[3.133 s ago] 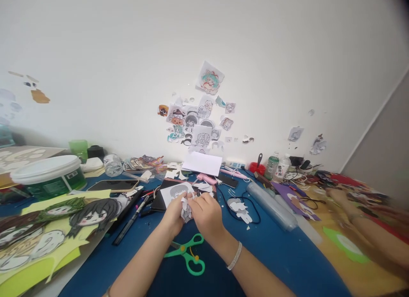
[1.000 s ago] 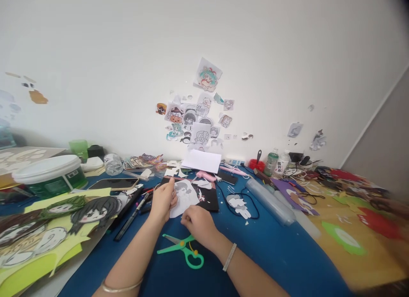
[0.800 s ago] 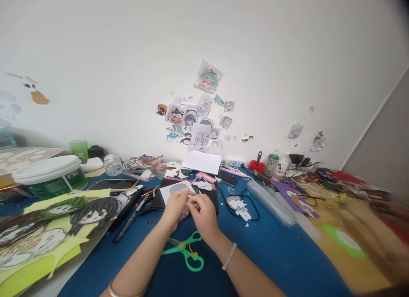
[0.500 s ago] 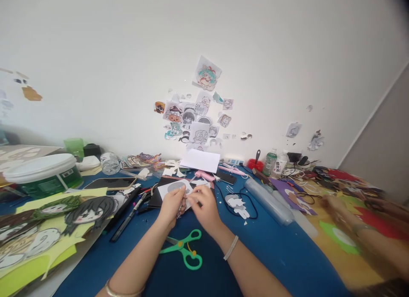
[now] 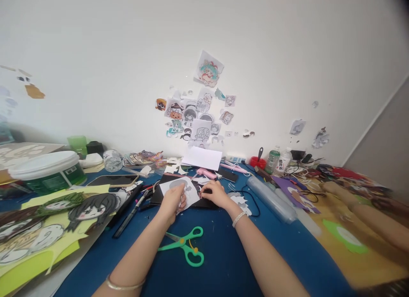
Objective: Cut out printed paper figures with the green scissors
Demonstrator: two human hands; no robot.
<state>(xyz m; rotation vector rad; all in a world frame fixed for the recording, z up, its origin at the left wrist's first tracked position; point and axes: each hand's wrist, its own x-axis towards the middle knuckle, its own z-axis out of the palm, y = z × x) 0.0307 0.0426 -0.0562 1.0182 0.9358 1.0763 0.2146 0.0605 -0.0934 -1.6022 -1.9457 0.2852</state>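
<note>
My left hand [image 5: 173, 200] is closed on a white sheet of paper [image 5: 191, 194] with a grey drawing on it, thumb on top. To the right, my right hand [image 5: 216, 194] reaches over a black folder-like thing [image 5: 207, 203], its fingers bent and tips close together. Whatever lies between those fingertips, if anything, is too small to make out. Green-handled scissors [image 5: 183, 242] lie with blades apart on the blue table cover, below my hands. Just beyond the hands sits a pink glue gun [image 5: 206, 173]. White paper cutouts [image 5: 239, 200] rest beside my right wrist.
Markers [image 5: 128, 220], a phone [image 5: 113, 180] and coloured cutouts [image 5: 91, 207] lie left, near a green tub [image 5: 47, 177]. Rolled clear plastic [image 5: 271, 199], a black cord [image 5: 255, 203] and bottles [image 5: 273, 160] stand right. Another person's arm [image 5: 373, 216] reaches over the brown surface.
My right hand has moved away from my left hand to the right, over the black folder-like thing. The paper remains in my left hand and shows more fully. The other person's arm has shifted.
</note>
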